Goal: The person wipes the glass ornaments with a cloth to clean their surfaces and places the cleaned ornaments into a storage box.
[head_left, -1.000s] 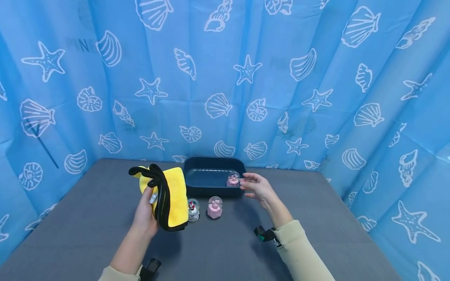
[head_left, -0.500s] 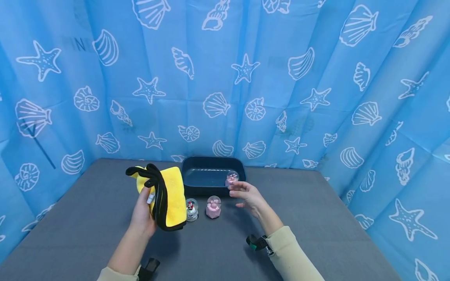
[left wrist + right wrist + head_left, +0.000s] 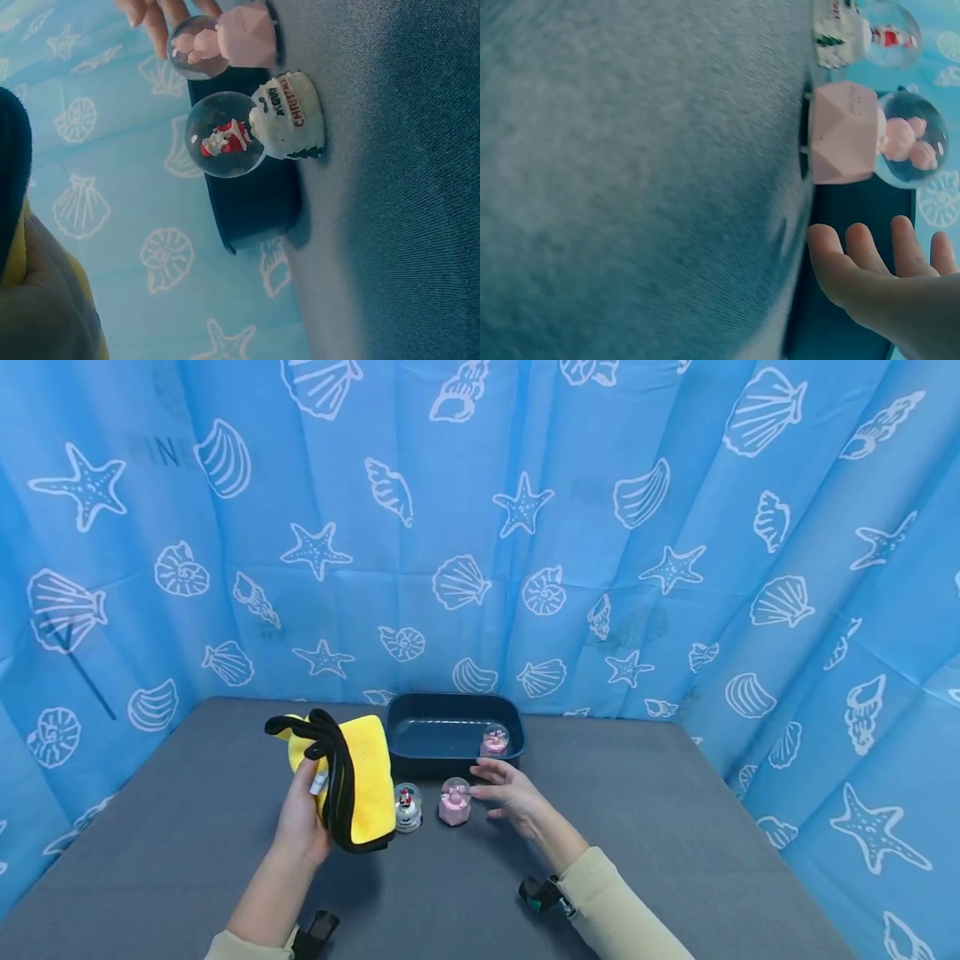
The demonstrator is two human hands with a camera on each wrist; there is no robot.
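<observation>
Pink nearer globe (image 3: 454, 807) beside right grip (image 3: 519, 800); left grip (image 3: 302, 821) holds yellow cloth (image 3: 369, 777).

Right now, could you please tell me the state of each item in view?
Yellow cloth: folded, held up
Left grip: holding the cloth
Right grip: holding nothing
Dark tray: uncovered
Pink globe inside: upright
Front pink globe: upright
Santa globe: upright
Curtain: hanging

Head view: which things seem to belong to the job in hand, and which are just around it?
Likely part of the job:
yellow cloth, held in the left grip
near pink globe, beside the right grip
Santa globe, beside that
dark tray
far pink globe, inside the tray

Apparently just around:
shell-print curtain
gray table
black wrist gear
</observation>
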